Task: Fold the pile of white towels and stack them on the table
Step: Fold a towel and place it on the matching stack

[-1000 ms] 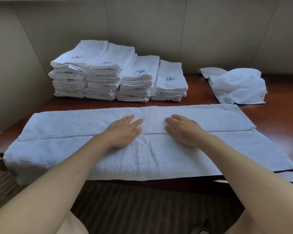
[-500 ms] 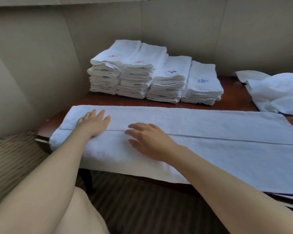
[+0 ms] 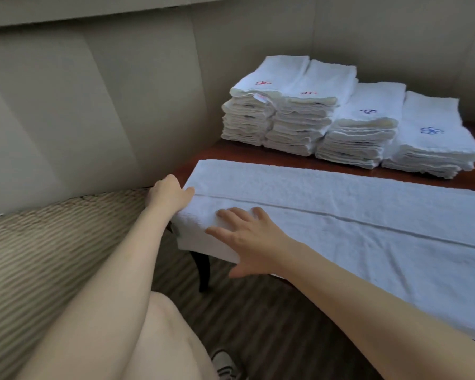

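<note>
A long white towel (image 3: 354,215), folded lengthwise with its edge running along the middle, lies across the front of the dark wooden table (image 3: 231,152). My left hand (image 3: 167,194) is at the towel's left end, its fingers against the edge; whether they curl round the cloth is hidden. My right hand (image 3: 247,237) lies flat with spread fingers on the towel close to that same end. Several stacks of folded white towels (image 3: 340,119), with red and blue embroidery, stand in a row at the back of the table.
Beige padded wall panels (image 3: 93,105) close in on the left and behind. A ribbed beige seat (image 3: 39,256) is left of the table. Striped carpet, a dark table leg (image 3: 203,272), my knee and a shoe show below.
Both hands have slid left along the towel from its middle to its left end, and my view has turned left. The loose towel pile at the right has left the view.
</note>
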